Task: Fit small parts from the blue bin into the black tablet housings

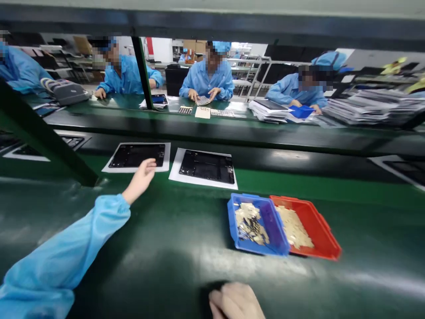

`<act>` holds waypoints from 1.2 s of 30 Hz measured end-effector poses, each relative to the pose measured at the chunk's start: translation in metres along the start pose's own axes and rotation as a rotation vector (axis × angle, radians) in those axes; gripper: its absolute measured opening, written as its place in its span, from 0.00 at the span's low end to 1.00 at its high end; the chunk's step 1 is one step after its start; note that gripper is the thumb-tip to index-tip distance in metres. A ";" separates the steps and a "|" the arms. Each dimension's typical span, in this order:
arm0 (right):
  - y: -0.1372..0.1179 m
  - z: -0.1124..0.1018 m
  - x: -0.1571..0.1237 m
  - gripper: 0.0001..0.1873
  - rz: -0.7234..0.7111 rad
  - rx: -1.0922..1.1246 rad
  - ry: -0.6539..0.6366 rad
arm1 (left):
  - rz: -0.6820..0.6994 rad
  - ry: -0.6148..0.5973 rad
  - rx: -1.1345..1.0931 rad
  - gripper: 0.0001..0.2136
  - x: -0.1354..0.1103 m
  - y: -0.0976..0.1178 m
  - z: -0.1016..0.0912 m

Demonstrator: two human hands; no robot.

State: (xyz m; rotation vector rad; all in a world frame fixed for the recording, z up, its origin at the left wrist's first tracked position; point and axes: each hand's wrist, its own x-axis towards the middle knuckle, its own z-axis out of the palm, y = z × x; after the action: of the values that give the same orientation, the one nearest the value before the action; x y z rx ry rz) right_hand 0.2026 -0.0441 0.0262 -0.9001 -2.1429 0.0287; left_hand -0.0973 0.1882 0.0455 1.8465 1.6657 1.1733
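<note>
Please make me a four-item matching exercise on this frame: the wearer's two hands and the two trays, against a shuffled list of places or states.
Column one:
1. left hand
2. right hand
3. blue tray
4. red tray

Column two:
A. on the right of the pair of trays
B. at the picture's bottom edge
C. holding mixed pale and dark pieces
D. beside a dark panel

Pairs: 1-D, 2-B, 3-C, 4-A

Legible text, labels, brands, numbers: none. Small pale marks on the left black panel [136, 156] and the right black panel [206, 166] are too small to resolve as characters. Red strip on the far wall [150, 46]: no lettering readable. Paper stack at right [361, 106]: any print illegible at this distance.
</note>
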 end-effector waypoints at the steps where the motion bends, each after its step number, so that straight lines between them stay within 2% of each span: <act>1: -0.005 -0.004 0.003 0.12 0.028 0.016 -0.033 | -0.027 -0.047 -0.089 0.18 -0.033 0.010 0.007; 3: -0.009 -0.015 0.007 0.09 0.105 0.055 -0.063 | -0.199 -0.178 -0.456 0.16 -0.093 0.029 0.021; 5: -0.005 -0.028 0.011 0.10 0.230 0.053 -0.009 | -0.306 -0.278 -0.673 0.14 -0.140 0.047 0.032; 7: 0.010 -0.040 0.020 0.12 0.431 -0.053 0.082 | -0.331 -0.330 -0.750 0.12 -0.169 0.061 0.042; 8: 0.021 -0.045 0.027 0.13 0.584 -0.145 0.088 | -0.307 -0.336 -0.751 0.11 -0.177 0.066 0.046; 9: 0.033 -0.048 0.035 0.14 0.657 -0.191 0.065 | -0.269 -0.334 -0.740 0.11 -0.182 0.070 0.049; 12: 0.068 -0.052 0.061 0.12 0.802 -0.269 -0.075 | -0.150 -0.310 -0.701 0.10 -0.185 0.075 0.057; 15: 0.089 -0.045 0.076 0.09 0.945 -0.339 -0.221 | -0.120 -0.304 -0.707 0.11 -0.184 0.074 0.058; 19: 0.093 -0.031 0.079 0.15 1.064 -0.395 -0.328 | -0.104 -0.294 -0.723 0.11 -0.185 0.070 0.057; 23: 0.090 -0.023 0.076 0.15 1.078 -0.408 -0.339 | -0.102 -0.293 -0.743 0.11 -0.184 0.068 0.058; 28: 0.090 -0.032 0.073 0.11 1.016 -0.337 -0.230 | -0.115 -0.314 -0.745 0.11 -0.182 0.068 0.058; 31: 0.084 -0.041 0.071 0.08 0.941 -0.291 -0.067 | -0.114 -0.335 -0.736 0.10 -0.183 0.070 0.055; 33: 0.074 -0.042 0.070 0.11 0.879 -0.262 0.078 | -0.107 -0.343 -0.728 0.09 -0.185 0.074 0.053; 36: 0.047 -0.031 0.065 0.16 0.794 -0.162 0.239 | -0.088 -0.344 -0.714 0.07 -0.189 0.081 0.049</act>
State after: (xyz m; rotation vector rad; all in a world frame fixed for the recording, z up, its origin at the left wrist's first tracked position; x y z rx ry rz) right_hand 0.2237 0.0229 0.0762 -1.7052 -1.4721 0.1392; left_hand 0.0018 0.0033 0.0186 1.3960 0.9510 1.1330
